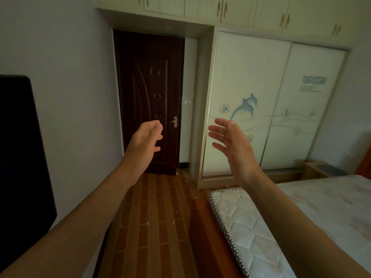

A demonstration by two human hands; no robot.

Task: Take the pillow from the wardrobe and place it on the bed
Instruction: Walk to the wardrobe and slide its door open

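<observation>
The wardrobe [281,87] stands ahead on the right, its two white sliding doors closed, with a dolphin picture on the left door. No pillow is in view. The bed [325,207], a bare quilted mattress on a wooden frame, fills the lower right. My left hand [145,140] is stretched out in front of the dark door, fingers loosely curled and holding nothing. My right hand [233,146] is raised in front of the wardrobe's left door, palm inward, fingers spread, holding nothing.
A dark brown room door [148,77] is closed ahead, left of the wardrobe. A black flat panel [20,157] stands at the left edge. Brown brick-pattern floor [160,217] runs between it and the bed. A small bedside cabinet [323,170] sits by the wardrobe.
</observation>
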